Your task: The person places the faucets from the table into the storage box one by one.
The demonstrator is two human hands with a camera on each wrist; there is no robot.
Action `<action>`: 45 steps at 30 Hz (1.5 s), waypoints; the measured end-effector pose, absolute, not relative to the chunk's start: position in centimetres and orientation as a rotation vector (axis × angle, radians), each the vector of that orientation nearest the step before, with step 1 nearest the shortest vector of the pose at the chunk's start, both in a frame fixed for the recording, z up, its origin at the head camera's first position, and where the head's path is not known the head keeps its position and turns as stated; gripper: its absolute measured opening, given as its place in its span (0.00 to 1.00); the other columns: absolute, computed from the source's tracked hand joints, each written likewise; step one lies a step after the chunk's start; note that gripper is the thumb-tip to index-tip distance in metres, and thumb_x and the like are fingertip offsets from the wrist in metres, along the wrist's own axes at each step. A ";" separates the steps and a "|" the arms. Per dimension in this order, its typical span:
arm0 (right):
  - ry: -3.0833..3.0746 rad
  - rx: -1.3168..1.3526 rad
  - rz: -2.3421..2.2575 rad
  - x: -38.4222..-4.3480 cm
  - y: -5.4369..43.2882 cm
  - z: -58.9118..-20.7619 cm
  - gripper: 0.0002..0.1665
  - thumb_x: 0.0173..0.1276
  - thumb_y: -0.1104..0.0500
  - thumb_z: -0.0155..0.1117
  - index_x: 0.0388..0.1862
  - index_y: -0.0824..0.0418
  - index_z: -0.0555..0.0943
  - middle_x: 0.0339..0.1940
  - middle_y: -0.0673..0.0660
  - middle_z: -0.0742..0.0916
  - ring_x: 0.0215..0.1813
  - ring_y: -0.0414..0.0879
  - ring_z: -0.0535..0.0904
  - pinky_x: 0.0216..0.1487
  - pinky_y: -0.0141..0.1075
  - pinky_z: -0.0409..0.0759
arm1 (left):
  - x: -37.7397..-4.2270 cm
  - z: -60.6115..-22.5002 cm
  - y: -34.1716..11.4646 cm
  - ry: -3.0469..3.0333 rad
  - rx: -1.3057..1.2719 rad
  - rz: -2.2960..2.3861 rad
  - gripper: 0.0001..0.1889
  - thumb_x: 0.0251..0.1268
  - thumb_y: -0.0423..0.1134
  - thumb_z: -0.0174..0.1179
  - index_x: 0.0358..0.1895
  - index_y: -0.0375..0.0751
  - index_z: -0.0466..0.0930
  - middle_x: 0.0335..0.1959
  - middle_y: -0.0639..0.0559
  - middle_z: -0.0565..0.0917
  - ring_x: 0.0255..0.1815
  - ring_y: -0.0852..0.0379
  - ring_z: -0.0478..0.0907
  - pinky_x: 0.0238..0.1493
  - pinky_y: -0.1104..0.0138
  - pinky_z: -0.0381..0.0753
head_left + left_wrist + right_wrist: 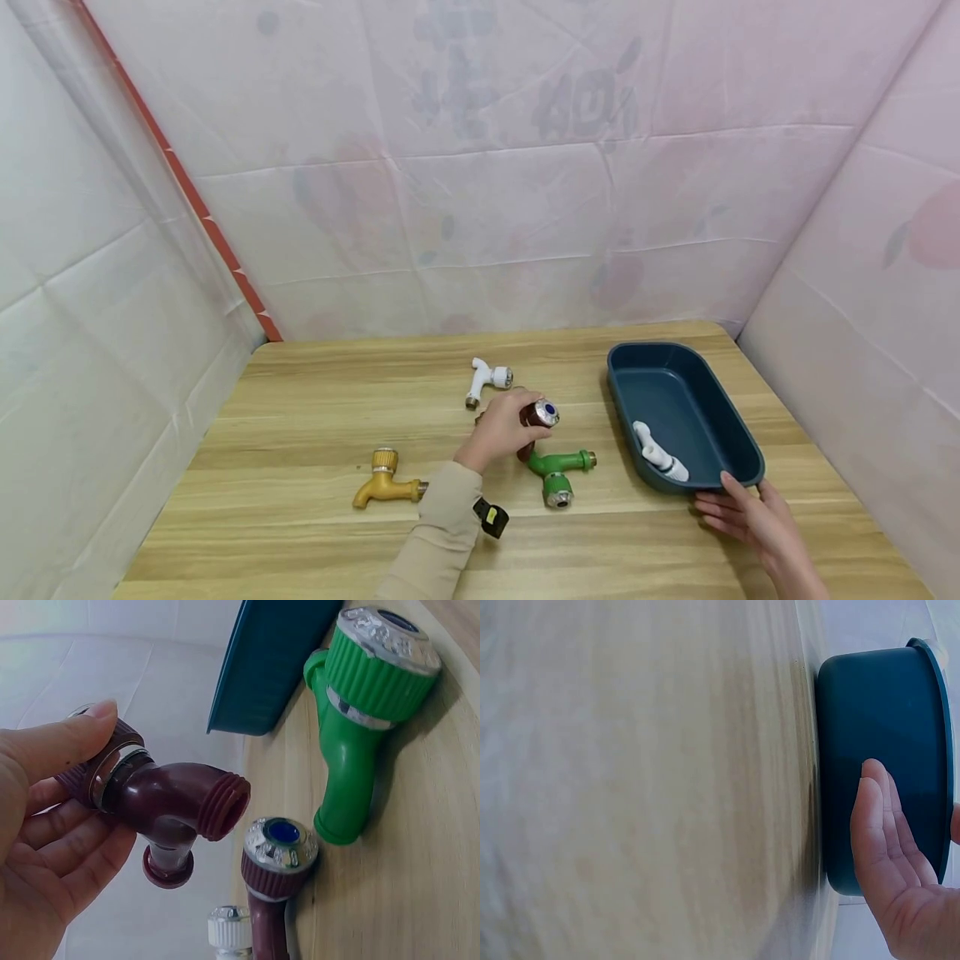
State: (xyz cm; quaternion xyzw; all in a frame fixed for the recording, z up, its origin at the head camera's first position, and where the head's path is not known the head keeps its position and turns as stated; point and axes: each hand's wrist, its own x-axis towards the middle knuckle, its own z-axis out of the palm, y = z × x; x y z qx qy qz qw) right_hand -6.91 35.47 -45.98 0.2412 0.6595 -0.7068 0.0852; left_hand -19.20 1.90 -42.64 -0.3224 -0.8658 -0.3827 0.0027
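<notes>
My left hand [501, 432] grips a dark red faucet [169, 796] by its ribbed knob, between thumb and fingers, raised above the table. A second dark red faucet [268, 919] lies on the table below, mostly hidden by this hand in the head view. Close by on the table lies a green faucet [557, 473]. My right hand [761, 521] holds the near right corner of a dark blue tub [678, 417], thumb over the rim and fingers along its outer wall. Inside the tub, at its near left, is a white faucet [657, 452].
Another white faucet [486, 379] lies farther back on the wooden table [322, 400]. A yellow faucet [386, 482] is on the left, near the left forearm. White cloth walls [480, 208] enclose the table's back and sides.
</notes>
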 end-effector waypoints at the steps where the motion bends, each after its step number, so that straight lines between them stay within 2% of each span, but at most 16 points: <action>1: 1.967 0.724 -2.112 -6.9 35.5 -46.0 0.40 0.71 0.48 0.45 0.67 0.66 0.38 0.28 0.57 0.86 0.34 0.49 0.84 0.40 0.44 0.79 | -19.2 -42.6 2.1 -2.718 -1.013 -1.203 0.26 0.52 0.41 0.67 0.54 0.35 0.75 0.47 0.46 0.79 0.46 0.56 0.76 0.42 0.74 0.74; 14: 1.964 0.700 -2.139 -6.8 35.4 -46.0 0.33 0.71 0.48 0.46 0.63 0.60 0.44 0.27 0.57 0.86 0.35 0.49 0.84 0.40 0.44 0.79 | -19.4 -42.0 4.0 -2.678 -1.071 -1.267 0.25 0.54 0.42 0.65 0.56 0.37 0.74 0.45 0.47 0.79 0.43 0.59 0.76 0.38 0.76 0.73; 22: 1.963 0.696 -2.135 -6.8 35.3 -46.0 0.34 0.71 0.48 0.45 0.64 0.61 0.42 0.27 0.56 0.86 0.35 0.48 0.84 0.40 0.43 0.79 | -19.4 -41.6 4.9 -2.642 -1.069 -1.337 0.24 0.53 0.40 0.66 0.55 0.36 0.75 0.44 0.47 0.79 0.42 0.59 0.77 0.37 0.78 0.74; 30: 1.907 0.690 -2.208 -6.6 35.3 -46.0 0.22 0.70 0.48 0.48 0.53 0.52 0.52 0.26 0.55 0.86 0.34 0.48 0.84 0.38 0.42 0.80 | -19.6 -41.6 5.8 -2.632 -0.961 -1.521 0.25 0.51 0.39 0.68 0.54 0.39 0.76 0.46 0.49 0.79 0.42 0.61 0.76 0.37 0.76 0.74; 36: 1.925 0.696 -2.178 -6.7 35.3 -45.9 0.27 0.70 0.48 0.47 0.58 0.55 0.48 0.27 0.55 0.86 0.34 0.48 0.84 0.39 0.43 0.80 | -19.7 -41.7 6.3 -2.630 -0.825 -1.707 0.25 0.50 0.39 0.68 0.54 0.41 0.75 0.47 0.50 0.79 0.39 0.62 0.76 0.35 0.75 0.75; 43: 1.928 0.718 -2.149 -6.8 35.3 -45.7 0.39 0.71 0.48 0.46 0.66 0.62 0.38 0.27 0.55 0.86 0.34 0.48 0.84 0.40 0.43 0.80 | -19.8 -41.3 6.8 -2.591 -0.775 -1.835 0.25 0.49 0.38 0.69 0.54 0.41 0.75 0.45 0.51 0.79 0.38 0.63 0.76 0.35 0.74 0.75; 45: 1.929 0.719 -2.152 -6.8 35.2 -45.7 0.38 0.71 0.48 0.46 0.66 0.60 0.39 0.27 0.55 0.86 0.34 0.48 0.84 0.40 0.43 0.80 | -19.9 -41.2 6.9 -2.589 -0.762 -1.860 0.25 0.49 0.39 0.69 0.53 0.42 0.76 0.44 0.52 0.79 0.37 0.64 0.76 0.34 0.73 0.75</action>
